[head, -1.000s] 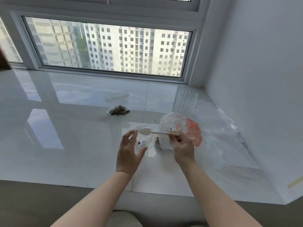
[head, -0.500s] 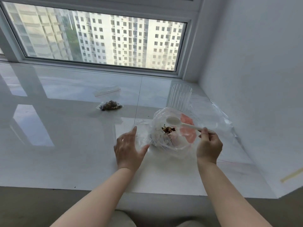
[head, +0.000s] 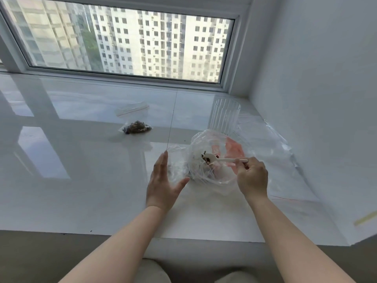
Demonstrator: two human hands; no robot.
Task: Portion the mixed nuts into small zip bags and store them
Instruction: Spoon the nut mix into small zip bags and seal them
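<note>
A large clear plastic bag (head: 212,174) with an orange label holds the mixed nuts on the white sill. My right hand (head: 252,176) pinches the handle of a white spoon (head: 222,159), whose bowl carries nuts inside the bag's mouth. My left hand (head: 163,180) stands on edge with straight fingers and spread thumb against a small clear zip bag (head: 176,162) just left of the big bag. A filled small zip bag of nuts (head: 136,127) lies farther back on the left.
An empty flat zip bag (head: 131,109) lies behind the filled one. A ribbed clear cup (head: 224,117) stands behind the big bag. A clear plastic sheet (head: 271,144) covers the sill's right side, against the white wall. The window runs along the back.
My right hand has carried the spoon from above the small bag rightward into the big bag, where it now holds nuts. My left hand has stayed beside the small bag.
</note>
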